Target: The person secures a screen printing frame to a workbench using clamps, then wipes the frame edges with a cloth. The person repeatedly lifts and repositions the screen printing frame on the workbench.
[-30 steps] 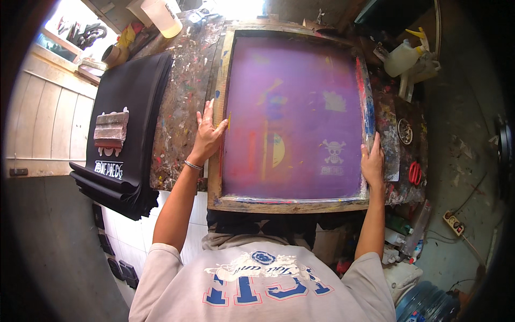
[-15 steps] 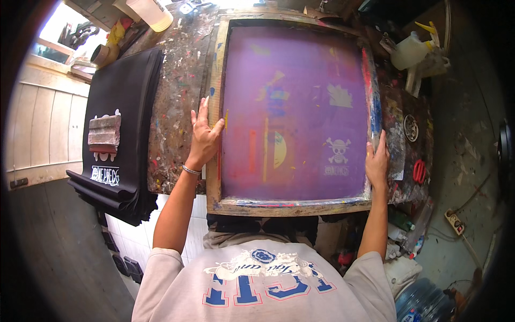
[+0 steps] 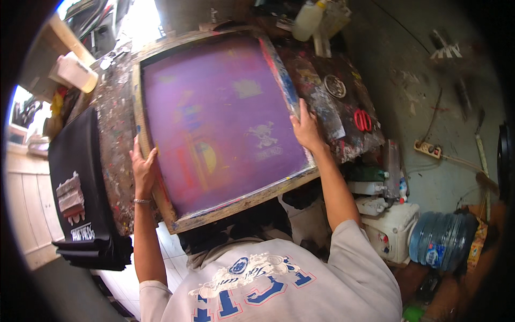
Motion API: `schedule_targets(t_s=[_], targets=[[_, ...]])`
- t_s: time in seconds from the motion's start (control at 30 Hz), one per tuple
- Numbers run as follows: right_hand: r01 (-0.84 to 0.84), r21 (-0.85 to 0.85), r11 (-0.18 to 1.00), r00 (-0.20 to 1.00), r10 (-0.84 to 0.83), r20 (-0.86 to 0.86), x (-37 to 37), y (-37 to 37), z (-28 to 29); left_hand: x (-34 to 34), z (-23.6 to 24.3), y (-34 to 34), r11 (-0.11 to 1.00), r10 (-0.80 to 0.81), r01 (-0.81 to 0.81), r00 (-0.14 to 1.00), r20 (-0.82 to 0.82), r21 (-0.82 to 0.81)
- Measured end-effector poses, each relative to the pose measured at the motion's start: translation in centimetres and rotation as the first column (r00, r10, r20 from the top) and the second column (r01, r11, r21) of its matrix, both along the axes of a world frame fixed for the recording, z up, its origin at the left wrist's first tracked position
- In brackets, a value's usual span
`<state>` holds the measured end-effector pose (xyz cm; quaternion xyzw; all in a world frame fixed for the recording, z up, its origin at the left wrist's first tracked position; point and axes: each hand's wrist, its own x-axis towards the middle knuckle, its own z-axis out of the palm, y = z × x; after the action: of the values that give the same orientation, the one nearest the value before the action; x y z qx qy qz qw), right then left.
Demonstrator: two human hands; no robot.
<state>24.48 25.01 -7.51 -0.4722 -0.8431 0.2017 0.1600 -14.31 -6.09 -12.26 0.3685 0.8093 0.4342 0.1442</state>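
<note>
A screen printing frame with a wooden rim and purple mesh lies over the near part of a paint-stained worktable. Pale stencil shapes, including a skull with crossed bones, show in the mesh. My left hand holds the left rail near its lower end, thumb toward the mesh and fingers along the outer side. Gripping the right rail is my right hand, its fingertips pointing up along the wood. What lies beneath the frame is hidden.
Left of the frame, a stack of black fabric hangs over the table's front edge, with a rough block on top. Red-handled scissors and a round tape roll lie at right. A blue water jug is beyond my right arm.
My view has swung to the right, so the frame and table now appear tilted and farther left. Both hands stay on the same rails. Whether the frame itself shifted, I cannot tell.
</note>
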Motion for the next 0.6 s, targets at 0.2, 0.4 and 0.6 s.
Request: schedule_targets(t_s=[0.2, 0.4, 0.6], targets=[[0.031, -0.033, 0.999, 0.999, -0.03, 0.031, -0.3, -0.1, -0.7, 0.2, 1.2, -0.1, 0.998, 0.0, -0.004, 0.998, -0.066, -0.069], [0.016, -0.081, 0.997, 1.0, -0.014, 0.023, -1.1, -0.8, 0.5, 0.3, 1.0, 0.0, 0.996, 0.022, -0.027, 0.998, -0.062, -0.087], [0.014, 0.004, 1.0, 0.996, -0.015, 0.087, -0.4, 0.4, -0.7, 0.3, 0.6, 0.6, 0.995, 0.041, -0.049, 0.994, -0.098, -0.087]])
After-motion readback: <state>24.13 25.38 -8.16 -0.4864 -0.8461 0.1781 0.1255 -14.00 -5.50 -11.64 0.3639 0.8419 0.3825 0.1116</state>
